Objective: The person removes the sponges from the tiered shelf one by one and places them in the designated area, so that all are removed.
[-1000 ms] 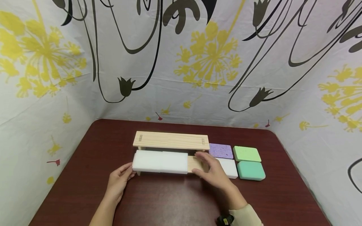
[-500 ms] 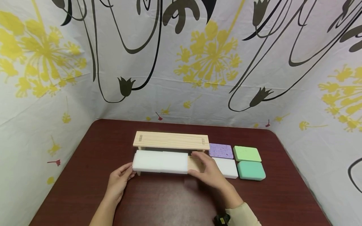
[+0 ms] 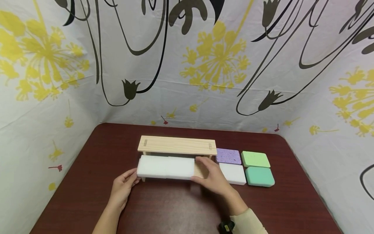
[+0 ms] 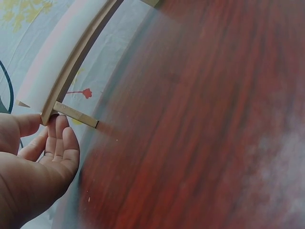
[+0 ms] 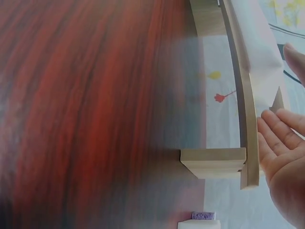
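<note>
A low wooden stand [image 3: 199, 168] on short legs bears two white sponges [image 3: 165, 167] laid end to end. My left hand [image 3: 124, 187] pinches the stand's left end. In the left wrist view its thumb [image 4: 29, 125] lies at the board's edge and its fingers curl underneath beside a leg [image 4: 78, 115]. Over the stand's bare right end is my right hand [image 3: 213, 177], thumb and fingers spread apart. Its fingertips come right up to the right edge of the nearer sponge. In the right wrist view the fingers [image 5: 281, 131] look fairly straight beside that sponge [image 5: 259, 62].
Behind stands a second wooden stand [image 3: 176, 145], its top bare. To the right lie a purple sponge [image 3: 228, 156], a white sponge [image 3: 232, 173], a light green sponge [image 3: 255, 159] and a teal sponge [image 3: 259, 176]. A patterned cloth [image 3: 175, 107] surrounds the dark red table [image 3: 163, 208].
My right hand has slid left along the stand, up to the end of the white sponges. The left hand and the sponges stay where they were.
</note>
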A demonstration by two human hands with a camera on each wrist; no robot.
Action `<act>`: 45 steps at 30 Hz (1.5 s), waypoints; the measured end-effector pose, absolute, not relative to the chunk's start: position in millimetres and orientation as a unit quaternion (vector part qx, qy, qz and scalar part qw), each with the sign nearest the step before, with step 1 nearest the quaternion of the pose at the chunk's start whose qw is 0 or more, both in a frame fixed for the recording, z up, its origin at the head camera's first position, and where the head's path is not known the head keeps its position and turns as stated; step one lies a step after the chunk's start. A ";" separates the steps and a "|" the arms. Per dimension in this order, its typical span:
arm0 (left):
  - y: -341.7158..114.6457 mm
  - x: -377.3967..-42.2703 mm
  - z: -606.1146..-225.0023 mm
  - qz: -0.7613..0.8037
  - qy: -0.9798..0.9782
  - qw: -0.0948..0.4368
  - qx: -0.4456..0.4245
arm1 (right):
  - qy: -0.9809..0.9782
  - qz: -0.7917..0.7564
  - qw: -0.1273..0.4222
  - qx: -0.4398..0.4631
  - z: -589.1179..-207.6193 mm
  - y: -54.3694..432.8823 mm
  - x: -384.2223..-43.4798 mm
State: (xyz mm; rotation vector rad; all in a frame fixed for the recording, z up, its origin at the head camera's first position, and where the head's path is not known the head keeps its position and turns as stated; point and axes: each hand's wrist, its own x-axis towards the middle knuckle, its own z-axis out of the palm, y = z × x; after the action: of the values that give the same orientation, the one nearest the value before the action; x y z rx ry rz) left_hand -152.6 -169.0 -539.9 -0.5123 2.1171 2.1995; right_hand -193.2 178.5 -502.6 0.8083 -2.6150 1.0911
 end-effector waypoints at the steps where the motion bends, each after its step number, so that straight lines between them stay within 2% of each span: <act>1: -168.9 -152.7 -539.9 0.710 0.684 0.022 -0.165 | -0.884 0.369 0.097 0.271 -502.7 177.7 -193.2; 17: -168.5 -152.2 -539.8 0.713 0.683 0.016 -0.160 | -0.897 0.356 0.082 0.248 -503.4 167.4 -194.4; 36: -170.1 -152.5 -540.0 0.715 0.681 0.022 -0.157 | -0.912 0.309 0.063 0.261 -504.9 162.2 -197.5; 45: -168.4 -151.5 -541.0 0.715 0.683 0.010 -0.149 | -0.908 0.315 0.075 0.265 -507.1 163.5 -196.8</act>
State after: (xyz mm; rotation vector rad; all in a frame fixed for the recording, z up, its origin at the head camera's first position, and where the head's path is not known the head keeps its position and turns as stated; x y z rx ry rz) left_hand -151.5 -168.4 -541.0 -0.4665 2.1333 2.2309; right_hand -196.8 163.5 -507.1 0.7937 -2.7258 0.9460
